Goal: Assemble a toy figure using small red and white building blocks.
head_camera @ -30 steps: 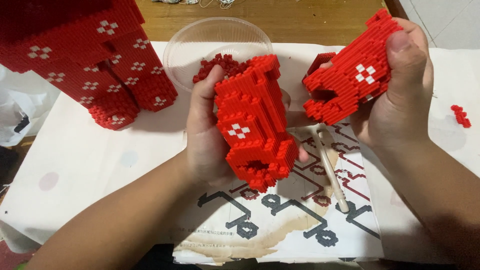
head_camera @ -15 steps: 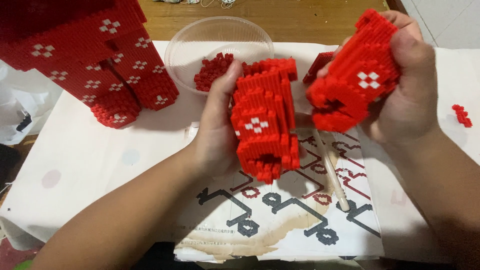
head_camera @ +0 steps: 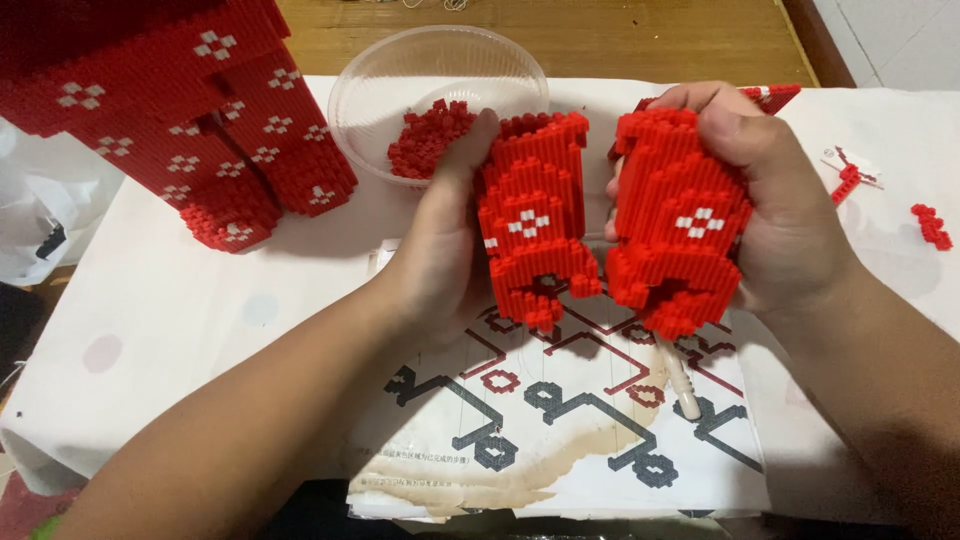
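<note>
Head view: one red brick block [head_camera: 533, 225] is clasped in the left hand [head_camera: 440, 250], a second red block [head_camera: 678, 225] in the right hand [head_camera: 785, 215]; both are held side by side, slightly apart, above a printed instruction sheet [head_camera: 560, 430]. A clear bowl [head_camera: 400, 75] of loose red bricks is set behind.

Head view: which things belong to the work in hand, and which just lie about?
In hand:
left hand gripping left brick piece
right hand gripping right brick piece

Lying about:
clear bowl
big red brick build
instruction sheet
stray red bricks
</note>
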